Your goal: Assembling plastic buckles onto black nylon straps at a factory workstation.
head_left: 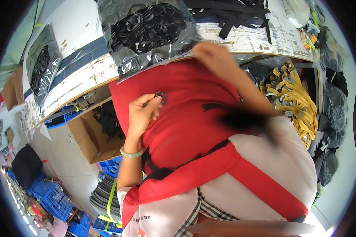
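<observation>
Head view, looking down over a red apron [186, 114]. Left hand [140, 116] raised in front of the chest, fingers narrowed to a pinch on a small black buckle [161, 96], held clear of the table edge [79, 85]. Pale green bangle [131, 153] on that wrist. Right hand [213, 59] stretched up toward the table, blurred with motion, close beside the clear bag of black buckles [146, 29]; cannot tell whether open or closed, or holding anything. Black webbing strap [241, 118] lying across the lap, also blurred. More black straps [233, 14] on the table top; yellow straps [292, 102] heaped to the right, cardboard box [93, 136] and blue crates [53, 195] on the floor to the left.

Best done, by the look of it, with the buckle kept pinched by its rim, slots facing up and unobstructed, held steady near the chest.
</observation>
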Motion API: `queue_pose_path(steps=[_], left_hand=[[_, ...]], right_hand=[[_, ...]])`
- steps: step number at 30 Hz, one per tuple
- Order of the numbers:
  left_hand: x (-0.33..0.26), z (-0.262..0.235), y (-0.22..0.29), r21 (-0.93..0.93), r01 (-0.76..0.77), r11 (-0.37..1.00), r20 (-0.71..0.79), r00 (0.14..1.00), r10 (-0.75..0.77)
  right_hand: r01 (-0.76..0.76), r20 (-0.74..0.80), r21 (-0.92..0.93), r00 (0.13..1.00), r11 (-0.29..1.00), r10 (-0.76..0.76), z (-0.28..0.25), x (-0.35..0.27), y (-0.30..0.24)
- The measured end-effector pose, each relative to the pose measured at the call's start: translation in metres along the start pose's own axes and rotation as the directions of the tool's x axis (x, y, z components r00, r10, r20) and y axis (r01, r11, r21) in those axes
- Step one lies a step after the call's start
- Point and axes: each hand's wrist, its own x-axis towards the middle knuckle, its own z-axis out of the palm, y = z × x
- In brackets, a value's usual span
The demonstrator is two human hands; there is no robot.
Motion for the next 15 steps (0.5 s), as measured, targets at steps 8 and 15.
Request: queue_pose_path(steps=[8,15], left_hand=[[0.014,0.009,-0.002,-0.06,0.034,0.998,0.087,0.996,-0.029],[0.005,0.013,-0.001,-0.164,0.03,0.986,0.009,1.0,-0.029]], right_hand=[[0.068,-0.376,-0.687,0.818,0.723,-0.434,-0.076,0.081,0.106],[-0.006,-0.254,-0.616,0.948,0.788,-0.192,-0.069,0.076,0.091]])
